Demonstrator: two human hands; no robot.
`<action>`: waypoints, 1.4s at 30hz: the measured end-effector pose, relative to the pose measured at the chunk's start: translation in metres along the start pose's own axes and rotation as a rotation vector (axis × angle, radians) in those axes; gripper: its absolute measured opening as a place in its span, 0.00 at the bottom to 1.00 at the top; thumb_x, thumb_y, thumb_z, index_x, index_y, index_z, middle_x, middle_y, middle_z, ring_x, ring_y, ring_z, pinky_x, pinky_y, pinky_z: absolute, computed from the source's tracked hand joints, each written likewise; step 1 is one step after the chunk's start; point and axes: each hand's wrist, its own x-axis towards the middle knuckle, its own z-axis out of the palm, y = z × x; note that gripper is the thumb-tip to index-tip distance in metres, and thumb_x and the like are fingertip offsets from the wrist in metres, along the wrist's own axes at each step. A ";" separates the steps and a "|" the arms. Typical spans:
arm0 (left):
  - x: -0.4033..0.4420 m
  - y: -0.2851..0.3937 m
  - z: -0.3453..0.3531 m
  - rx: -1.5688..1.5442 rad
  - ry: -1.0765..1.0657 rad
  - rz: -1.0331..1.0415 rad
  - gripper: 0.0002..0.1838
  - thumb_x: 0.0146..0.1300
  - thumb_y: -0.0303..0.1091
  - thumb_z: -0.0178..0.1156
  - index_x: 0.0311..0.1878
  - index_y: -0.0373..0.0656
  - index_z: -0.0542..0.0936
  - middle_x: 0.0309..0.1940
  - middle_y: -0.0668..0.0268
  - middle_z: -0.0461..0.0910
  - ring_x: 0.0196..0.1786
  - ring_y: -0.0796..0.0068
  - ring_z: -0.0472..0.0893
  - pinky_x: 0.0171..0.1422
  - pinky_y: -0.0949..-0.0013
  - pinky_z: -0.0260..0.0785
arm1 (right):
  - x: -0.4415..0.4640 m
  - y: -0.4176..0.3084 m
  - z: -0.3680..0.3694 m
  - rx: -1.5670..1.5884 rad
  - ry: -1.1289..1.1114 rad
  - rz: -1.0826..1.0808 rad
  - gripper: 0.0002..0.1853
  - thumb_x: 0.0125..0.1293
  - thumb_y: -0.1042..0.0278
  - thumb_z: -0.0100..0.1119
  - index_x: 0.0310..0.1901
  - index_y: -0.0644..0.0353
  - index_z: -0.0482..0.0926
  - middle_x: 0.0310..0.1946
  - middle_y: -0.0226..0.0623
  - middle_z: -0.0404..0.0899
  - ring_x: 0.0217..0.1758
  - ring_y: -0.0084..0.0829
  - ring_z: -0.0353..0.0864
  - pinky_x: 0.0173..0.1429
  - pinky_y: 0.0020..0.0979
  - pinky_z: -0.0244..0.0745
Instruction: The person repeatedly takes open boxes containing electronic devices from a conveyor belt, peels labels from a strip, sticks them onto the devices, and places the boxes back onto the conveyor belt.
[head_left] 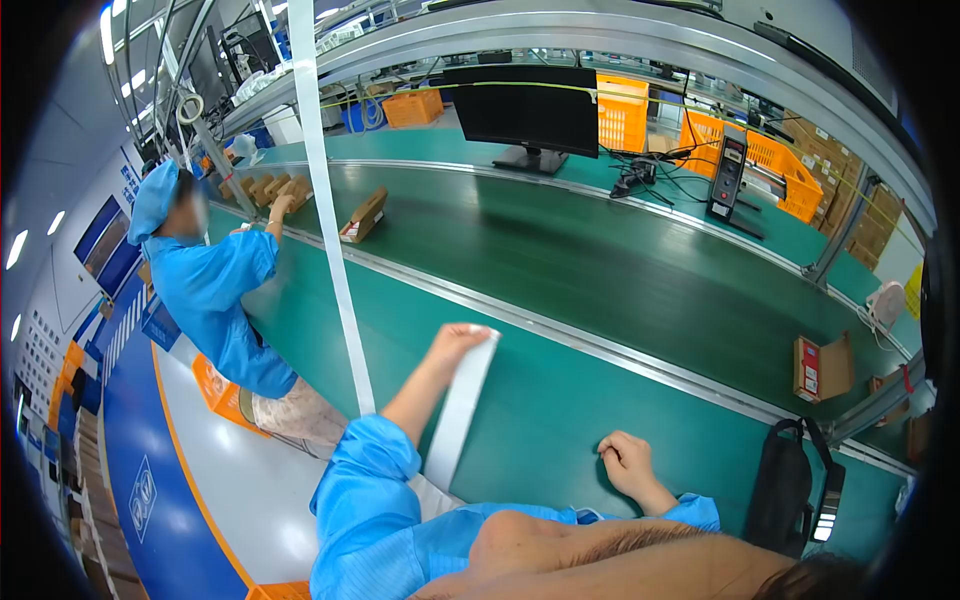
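My left hand is closed in a pinch on the upper end of a white strip, raised over the green worktop. The strip slants down from my fingers towards my body, and its lower end meets a white patch near my lap. My right hand is curled into a loose fist over the worktop near its front edge. Nothing shows sticking out of it. A black bag lies to the right of that hand.
A conveyor belt runs beyond a metal rail. It carries an open red box and a brown carton. A monitor stands behind. A long white strip hangs at left, near a co-worker handling cartons.
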 end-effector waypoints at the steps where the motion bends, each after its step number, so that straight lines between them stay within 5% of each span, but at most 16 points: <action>1: 0.007 0.018 -0.014 0.035 0.068 0.004 0.08 0.58 0.32 0.61 0.35 0.38 0.82 0.23 0.65 0.81 0.23 0.78 0.79 0.25 0.74 0.72 | 0.000 0.002 -0.001 0.027 -0.017 0.005 0.05 0.51 0.78 0.49 0.26 0.59 0.76 0.20 0.38 0.75 0.19 0.35 0.72 0.24 0.33 0.65; 5: 0.042 0.072 -0.101 0.267 0.401 0.145 0.08 0.56 0.33 0.64 0.25 0.41 0.79 0.20 0.68 0.78 0.19 0.80 0.74 0.22 0.73 0.66 | -0.001 -0.002 -0.003 0.025 -0.047 0.027 0.05 0.51 0.79 0.49 0.26 0.60 0.76 0.20 0.38 0.74 0.20 0.35 0.72 0.25 0.32 0.65; 7: 0.072 0.070 -0.187 0.684 0.602 0.211 0.14 0.51 0.37 0.65 0.17 0.40 0.77 0.13 0.70 0.73 0.18 0.80 0.69 0.21 0.70 0.59 | -0.002 -0.003 -0.005 0.019 -0.052 0.034 0.05 0.51 0.79 0.49 0.26 0.60 0.75 0.20 0.38 0.74 0.21 0.35 0.73 0.25 0.33 0.65; 9: 0.073 0.080 -0.223 0.830 0.789 0.291 0.13 0.50 0.35 0.65 0.19 0.36 0.79 0.13 0.68 0.73 0.15 0.79 0.68 0.18 0.67 0.56 | -0.001 -0.006 -0.003 0.003 -0.038 0.055 0.05 0.51 0.79 0.49 0.26 0.61 0.75 0.20 0.38 0.73 0.21 0.36 0.73 0.26 0.33 0.65; 11: 0.061 0.099 -0.215 0.743 0.831 0.291 0.14 0.50 0.34 0.65 0.18 0.32 0.77 0.12 0.64 0.72 0.17 0.74 0.71 0.22 0.62 0.60 | -0.001 -0.009 0.001 -0.030 -0.014 0.054 0.05 0.51 0.80 0.49 0.26 0.61 0.75 0.20 0.38 0.72 0.21 0.35 0.72 0.25 0.32 0.64; 14: 0.095 0.089 -0.253 1.029 0.901 0.231 0.16 0.50 0.40 0.65 0.23 0.34 0.80 0.19 0.57 0.78 0.24 0.64 0.76 0.33 0.60 0.66 | 0.002 -0.013 0.006 -0.139 0.014 -0.003 0.05 0.49 0.81 0.50 0.26 0.62 0.75 0.19 0.39 0.70 0.20 0.35 0.70 0.24 0.32 0.63; 17: 0.117 0.098 -0.242 0.879 0.905 0.294 0.16 0.51 0.43 0.65 0.27 0.36 0.82 0.26 0.54 0.81 0.30 0.61 0.79 0.39 0.61 0.68 | 0.005 -0.015 0.013 -0.323 -0.028 -0.072 0.04 0.47 0.78 0.53 0.26 0.60 0.75 0.20 0.38 0.70 0.22 0.38 0.72 0.25 0.35 0.66; 23: 0.195 0.091 -0.302 0.389 0.877 0.466 0.13 0.53 0.38 0.66 0.30 0.34 0.83 0.23 0.65 0.80 0.27 0.77 0.76 0.34 0.70 0.67 | 0.015 -0.038 0.014 -0.617 -0.192 -0.140 0.07 0.43 0.71 0.57 0.28 0.56 0.74 0.23 0.35 0.68 0.25 0.35 0.72 0.29 0.36 0.68; 29: 0.218 0.108 -0.286 0.208 0.792 0.330 0.12 0.54 0.32 0.65 0.35 0.31 0.81 0.26 0.65 0.79 0.28 0.76 0.76 0.33 0.72 0.67 | 0.022 -0.038 0.017 -0.709 -0.258 -0.125 0.08 0.41 0.68 0.57 0.27 0.55 0.73 0.22 0.34 0.66 0.24 0.34 0.70 0.27 0.34 0.67; 33: 0.238 0.089 -0.310 0.451 0.920 0.401 0.17 0.51 0.39 0.67 0.34 0.32 0.82 0.26 0.62 0.81 0.28 0.74 0.76 0.35 0.67 0.68 | 0.019 -0.038 0.020 -0.724 -0.258 -0.118 0.08 0.40 0.68 0.57 0.25 0.54 0.71 0.22 0.34 0.65 0.25 0.33 0.71 0.28 0.34 0.66; 36: 0.220 0.090 -0.263 0.500 0.996 0.434 0.17 0.50 0.41 0.67 0.31 0.32 0.82 0.22 0.62 0.80 0.26 0.74 0.75 0.34 0.67 0.68 | 0.018 -0.039 0.019 -0.719 -0.232 -0.135 0.08 0.40 0.68 0.57 0.25 0.54 0.71 0.23 0.34 0.66 0.25 0.34 0.71 0.28 0.35 0.66; 42: 0.110 0.082 -0.113 0.124 0.564 0.451 0.09 0.57 0.33 0.62 0.25 0.38 0.80 0.19 0.72 0.75 0.21 0.84 0.69 0.24 0.75 0.60 | 0.011 -0.033 0.022 -0.728 -0.207 -0.155 0.08 0.41 0.69 0.56 0.27 0.56 0.72 0.24 0.36 0.67 0.27 0.36 0.72 0.29 0.37 0.67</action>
